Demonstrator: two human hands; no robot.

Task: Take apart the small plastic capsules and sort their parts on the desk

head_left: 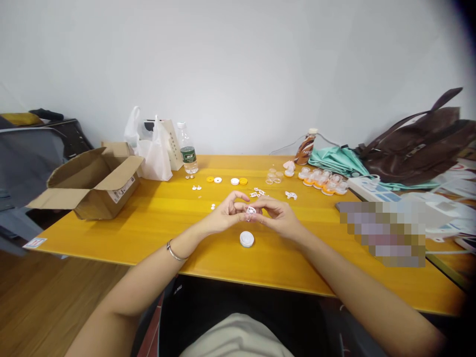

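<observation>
Between the fingertips of both hands is a small white openwork plastic piece (pixel 251 210). My left hand (pixel 229 214) pinches its left side, with the index finger raised and curled. On the other side, my right hand (pixel 278 214) grips it with thumb and fingers. Just below them on the table lies a round white cap-like part (pixel 247 239). Beyond my fingers are several flat white cut-out pieces (pixel 258 192), and another such piece (pixel 290 195) lies to the right. White and yellow rings (pixel 238 181) rest farther back.
An open cardboard box (pixel 107 191), a white plastic bag (pixel 156 156) and a water bottle (pixel 188 151) stand at the left. Along the right are clear-and-orange round cases (pixel 327 182), a brown drink bottle (pixel 306 147), teal cloth (pixel 338 159), a brown bag (pixel 416 144) and a blurred-out object (pixel 383 233).
</observation>
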